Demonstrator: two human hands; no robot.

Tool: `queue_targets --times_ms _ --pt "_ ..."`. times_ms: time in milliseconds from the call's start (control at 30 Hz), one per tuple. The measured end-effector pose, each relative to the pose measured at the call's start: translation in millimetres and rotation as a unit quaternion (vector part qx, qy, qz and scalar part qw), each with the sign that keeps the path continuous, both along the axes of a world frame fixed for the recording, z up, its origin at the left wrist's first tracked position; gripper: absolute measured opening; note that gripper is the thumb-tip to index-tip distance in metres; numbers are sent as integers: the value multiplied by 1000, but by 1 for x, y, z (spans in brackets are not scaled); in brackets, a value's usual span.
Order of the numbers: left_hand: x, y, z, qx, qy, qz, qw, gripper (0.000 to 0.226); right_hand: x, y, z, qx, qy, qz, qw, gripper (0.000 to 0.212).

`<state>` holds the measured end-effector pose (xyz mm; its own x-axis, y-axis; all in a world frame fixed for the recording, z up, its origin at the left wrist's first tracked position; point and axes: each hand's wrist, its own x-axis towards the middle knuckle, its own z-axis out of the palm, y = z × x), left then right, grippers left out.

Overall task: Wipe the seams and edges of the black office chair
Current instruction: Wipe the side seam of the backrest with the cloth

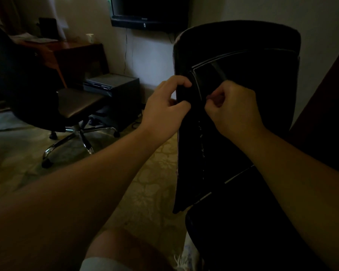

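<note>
Dim room with a pale patterned carpet (151, 184) and cream walls. On the right, the left hand's fingers (181, 82) curl round the left edge of the black office chair's backrest (249, 106), thumb hidden behind it, so that the left hand (164, 110) grips that edge. Just beside it, the right hand (233, 108) is bunched against the backrest's front, fingertips drawn together near the pale seam (196, 83); whether they pinch a cloth or anything else cannot be told in this light. Both bare forearms reach in from the near edge. The chair stands near on the right, its backrest upright and facing the camera. Far left stands a second swivel chair (67, 112) on a chrome base, beside a wooden desk (70, 51). A dark box (117, 85) sits on the floor by the wall, under a wall-mounted television (149, 14).
</note>
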<state>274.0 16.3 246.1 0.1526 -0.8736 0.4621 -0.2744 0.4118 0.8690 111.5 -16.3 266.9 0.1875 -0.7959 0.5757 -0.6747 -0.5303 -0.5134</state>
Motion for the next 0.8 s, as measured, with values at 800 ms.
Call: queue_targets --times_ms 800 --pt "-6 -2 -1 23 26 24 999 44 9 -3 9 -57 53 45 996 11"
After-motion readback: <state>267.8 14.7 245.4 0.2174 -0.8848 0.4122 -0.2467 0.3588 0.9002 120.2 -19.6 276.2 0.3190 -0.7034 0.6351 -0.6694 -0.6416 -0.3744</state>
